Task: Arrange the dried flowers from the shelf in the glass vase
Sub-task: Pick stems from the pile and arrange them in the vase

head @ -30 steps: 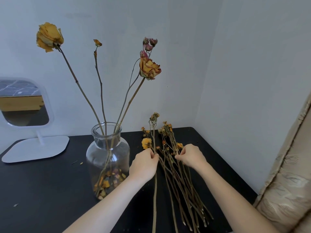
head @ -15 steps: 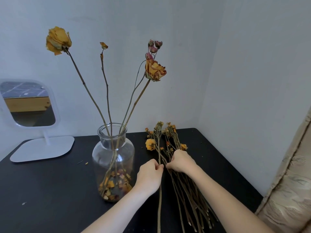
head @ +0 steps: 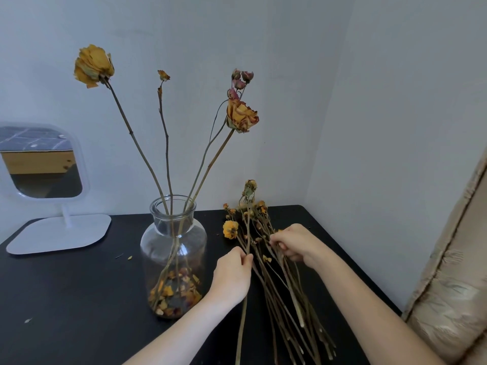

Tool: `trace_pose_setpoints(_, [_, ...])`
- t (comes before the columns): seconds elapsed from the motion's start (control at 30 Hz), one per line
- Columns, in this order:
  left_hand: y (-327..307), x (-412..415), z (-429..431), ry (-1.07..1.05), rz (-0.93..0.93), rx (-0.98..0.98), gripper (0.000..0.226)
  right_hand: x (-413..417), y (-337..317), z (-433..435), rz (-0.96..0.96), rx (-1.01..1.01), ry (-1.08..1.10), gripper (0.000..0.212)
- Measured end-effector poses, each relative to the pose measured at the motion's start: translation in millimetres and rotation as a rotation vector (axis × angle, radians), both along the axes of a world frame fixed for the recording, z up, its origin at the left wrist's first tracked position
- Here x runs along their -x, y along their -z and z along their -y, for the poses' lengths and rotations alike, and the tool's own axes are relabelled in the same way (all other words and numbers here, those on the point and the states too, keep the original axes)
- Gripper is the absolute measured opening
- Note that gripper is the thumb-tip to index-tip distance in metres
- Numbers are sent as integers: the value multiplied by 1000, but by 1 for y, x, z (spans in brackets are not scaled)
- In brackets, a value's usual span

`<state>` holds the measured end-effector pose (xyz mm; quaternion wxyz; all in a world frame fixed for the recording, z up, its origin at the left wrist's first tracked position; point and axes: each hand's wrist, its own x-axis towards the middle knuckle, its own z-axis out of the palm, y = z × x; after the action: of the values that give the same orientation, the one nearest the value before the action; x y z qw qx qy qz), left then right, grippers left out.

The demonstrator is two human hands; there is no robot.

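A clear glass vase (head: 174, 256) stands on the black table (head: 66, 299), with loose petals at its bottom and several tall dried flowers (head: 238, 114) rising from its neck. To its right a bundle of dried stems (head: 284, 291) with small yellow heads lies flat on the table. My left hand (head: 232, 275) pinches one thin stem (head: 246, 222) whose head stands up above the bundle. My right hand (head: 295, 243) is closed over the upper part of the bundle, pressing on it.
A white stand mirror (head: 44, 185) sits at the back left of the table. Walls meet in a corner just behind the bundle. A beige patterned cushion (head: 453, 293) rises past the table's right edge. Petal crumbs (head: 129, 257) lie left of the vase.
My left hand has kept its pinch on the single stem, and its head now stands higher above the bundle. My right hand has shifted slightly right along the bundle.
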<state>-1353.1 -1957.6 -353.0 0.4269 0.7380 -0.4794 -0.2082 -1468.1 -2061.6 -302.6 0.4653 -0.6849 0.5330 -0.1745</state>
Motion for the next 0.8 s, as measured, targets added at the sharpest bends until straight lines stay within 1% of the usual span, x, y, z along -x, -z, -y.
trace_pose_setpoints(0.07, [-1,-1,-1,-4,-3,14,29,2,-2,0,47,-38,11,13])
trace_pose_setpoints(0.17, [-2,-2,-4,-12,-1,24,28,5,-3,1,81,-42,13,6])
trace_pose_setpoints(0.3, [-4,-2,-4,-21,4,48,25,7,-6,-2,129,-34,-2,7])
trace_pose_setpoints(0.37, [-5,-2,-3,-20,2,69,24,9,-8,-3,153,-17,5,11])
trace_pose_setpoints(0.5, [-9,1,-5,0,9,122,26,13,-13,-2,199,59,27,18])
trace_pose_setpoints(0.6, [-16,4,-8,50,24,177,24,16,-19,-3,238,156,52,21])
trace_pose_setpoints(0.8, [-42,11,-28,147,93,296,21,16,-43,-13,383,326,139,17])
